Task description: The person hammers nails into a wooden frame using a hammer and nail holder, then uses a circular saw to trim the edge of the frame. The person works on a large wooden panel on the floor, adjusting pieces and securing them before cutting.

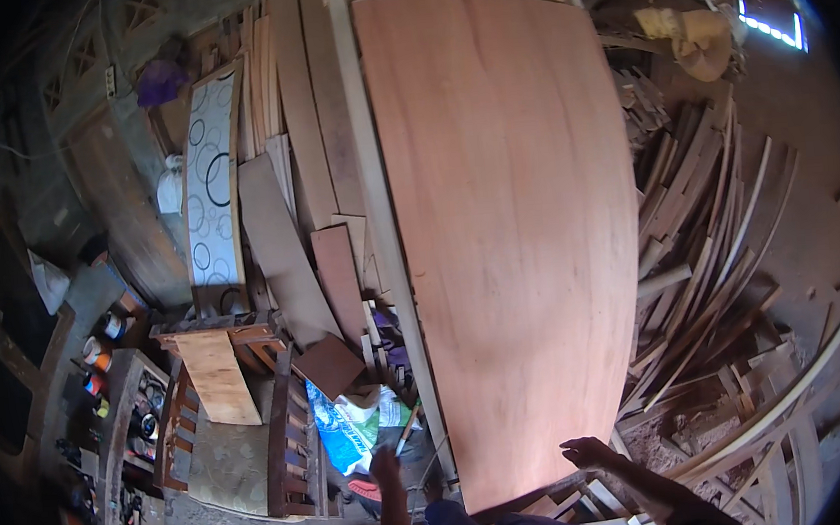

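A large reddish-brown plywood panel point(510, 216) lies in front of me, with a pale wooden frame point(369, 148) showing along its left side and far end. Over the panel's near right corner is my right hand point(587, 453), fingers stretched out and holding nothing I can see; whether it touches the wood is unclear. My left hand point(386, 468) is raised left of the panel's near end, apart from it. Its fingers are dark and blurred. Close beside it shows a thin wooden stick point(409, 427); I cannot make out whether the hand holds it.
Loose wood strips point(699, 240) are heaped along the right. On the left stand a wooden chair point(286, 441) with a board point(218, 377) across it and a cluttered shelf point(123, 444). Boards point(280, 234) lean behind. A blue and white plastic sack point(347, 436) lies near my left hand.
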`<state>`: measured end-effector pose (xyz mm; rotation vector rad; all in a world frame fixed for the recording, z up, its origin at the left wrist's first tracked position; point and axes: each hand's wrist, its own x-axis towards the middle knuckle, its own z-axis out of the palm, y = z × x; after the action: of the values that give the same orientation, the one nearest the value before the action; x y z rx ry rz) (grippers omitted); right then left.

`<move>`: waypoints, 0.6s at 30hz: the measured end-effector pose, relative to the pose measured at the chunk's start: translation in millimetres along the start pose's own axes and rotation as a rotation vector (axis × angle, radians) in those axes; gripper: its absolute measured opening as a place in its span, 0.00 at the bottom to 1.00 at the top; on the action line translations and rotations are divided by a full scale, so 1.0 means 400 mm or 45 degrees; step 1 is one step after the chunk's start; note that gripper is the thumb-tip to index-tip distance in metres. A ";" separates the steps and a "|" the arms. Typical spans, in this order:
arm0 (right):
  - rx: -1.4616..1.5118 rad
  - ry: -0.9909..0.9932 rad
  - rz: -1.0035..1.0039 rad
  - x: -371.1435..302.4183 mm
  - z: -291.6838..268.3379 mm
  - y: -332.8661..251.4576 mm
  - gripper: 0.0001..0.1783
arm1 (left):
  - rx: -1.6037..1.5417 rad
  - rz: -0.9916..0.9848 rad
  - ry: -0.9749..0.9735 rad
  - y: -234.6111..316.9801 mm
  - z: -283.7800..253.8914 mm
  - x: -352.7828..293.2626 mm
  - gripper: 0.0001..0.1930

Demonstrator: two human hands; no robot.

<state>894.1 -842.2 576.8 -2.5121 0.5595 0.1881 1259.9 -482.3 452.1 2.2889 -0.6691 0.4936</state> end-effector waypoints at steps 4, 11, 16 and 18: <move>0.277 0.158 0.195 0.131 0.043 -0.083 0.20 | -0.989 -0.368 -0.263 0.311 0.074 0.499 0.18; 0.402 0.096 0.221 0.337 0.055 -0.393 0.20 | -1.217 -0.033 -0.438 0.521 0.157 0.883 0.28; 0.621 0.196 0.315 0.399 0.028 -0.457 0.19 | -1.183 -0.077 -0.480 0.503 0.296 0.917 0.40; 0.621 0.280 0.363 0.383 0.004 -0.439 0.19 | -1.302 -0.204 -0.491 0.578 0.263 0.876 0.46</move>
<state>1107.6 -761.4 623.5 -1.9839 0.9297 -0.1126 1419.4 -815.2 678.2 1.4249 -0.6890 -0.3383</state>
